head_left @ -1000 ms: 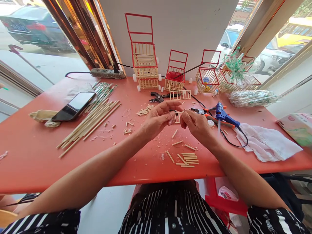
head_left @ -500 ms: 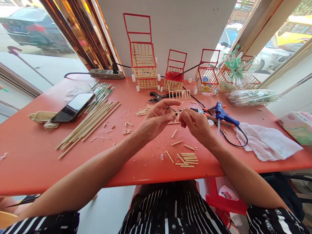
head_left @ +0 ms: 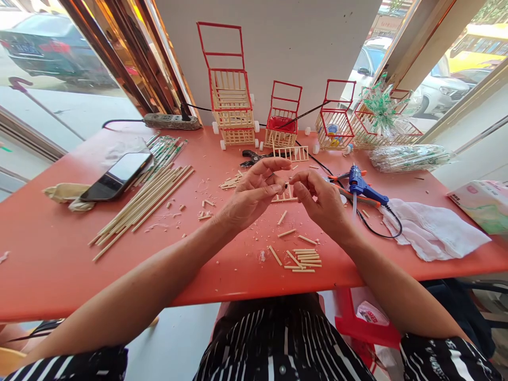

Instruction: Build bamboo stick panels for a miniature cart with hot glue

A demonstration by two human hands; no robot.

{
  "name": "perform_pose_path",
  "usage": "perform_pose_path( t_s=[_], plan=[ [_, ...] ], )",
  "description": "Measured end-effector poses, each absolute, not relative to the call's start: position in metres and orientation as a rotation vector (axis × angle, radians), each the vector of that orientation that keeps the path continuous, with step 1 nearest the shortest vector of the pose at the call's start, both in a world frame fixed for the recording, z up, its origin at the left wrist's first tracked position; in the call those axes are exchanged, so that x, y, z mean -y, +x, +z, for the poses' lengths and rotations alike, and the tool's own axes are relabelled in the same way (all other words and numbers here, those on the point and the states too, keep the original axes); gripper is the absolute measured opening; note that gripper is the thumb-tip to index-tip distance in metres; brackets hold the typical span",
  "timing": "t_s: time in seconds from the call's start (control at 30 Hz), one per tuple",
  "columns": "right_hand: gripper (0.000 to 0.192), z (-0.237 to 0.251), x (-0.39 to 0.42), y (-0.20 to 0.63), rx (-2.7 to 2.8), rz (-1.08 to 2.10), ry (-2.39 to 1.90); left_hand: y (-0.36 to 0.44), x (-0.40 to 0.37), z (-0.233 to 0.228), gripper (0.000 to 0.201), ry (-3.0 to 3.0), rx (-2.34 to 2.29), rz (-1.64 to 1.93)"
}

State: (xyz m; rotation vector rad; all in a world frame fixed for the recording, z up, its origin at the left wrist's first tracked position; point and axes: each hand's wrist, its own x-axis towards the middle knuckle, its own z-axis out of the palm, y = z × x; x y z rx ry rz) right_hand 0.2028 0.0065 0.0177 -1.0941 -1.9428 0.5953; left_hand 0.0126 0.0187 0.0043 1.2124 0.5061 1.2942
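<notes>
Over a red counter [head_left: 59, 254], the left hand [head_left: 248, 198] and right hand [head_left: 321, 203] meet, grips pinching something tiny and unclear above a small stick panel [head_left: 284, 197]; fitting it seems next, needing steady fingertips

Red tabletop [head_left: 59, 264], cut stick pieces [head_left: 304, 259] just below the fingers [head_left: 278, 188], long sticks [head_left: 145, 201] and phone [head_left: 118, 175] well left, blue glue gun [head_left: 363, 186] and white cloth [head_left: 432, 233] right, small carts [head_left: 232, 114] beyond

I see a red bench [head_left: 59, 264] set against a white wall [head_left: 278, 47], daylit windows [head_left: 47, 79] either side showing parked cars [head_left: 43, 50].
</notes>
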Motion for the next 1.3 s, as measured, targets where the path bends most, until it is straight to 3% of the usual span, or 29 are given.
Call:
perform_pose_path(
  t_s=[0.2, 0.67, 0.87, 1.3],
  plan=[
    [0.016, 0.018, -0.005, 0.202, 1.954, 0.510, -1.050, 0.013, -0.025, -0.005, 0.030, 1.164, -0.441, 1.340],
    [0.015, 0.009, -0.009, 0.202, 2.039, 0.324, -0.886, 0.014, -0.031, -0.013, 0.033, 1.177, -0.478, 1.402],
    [0.004, 0.008, -0.010, 0.204, 2.037, 0.147, -0.871, 0.016, -0.028, -0.018, 0.038, 1.180, -0.585, 1.361],
    [0.012, 0.010, -0.009, 0.205, 1.896, 0.202, -0.980, 0.018, -0.019, -0.015, 0.032, 1.504, -0.693, 1.390]
  ],
)
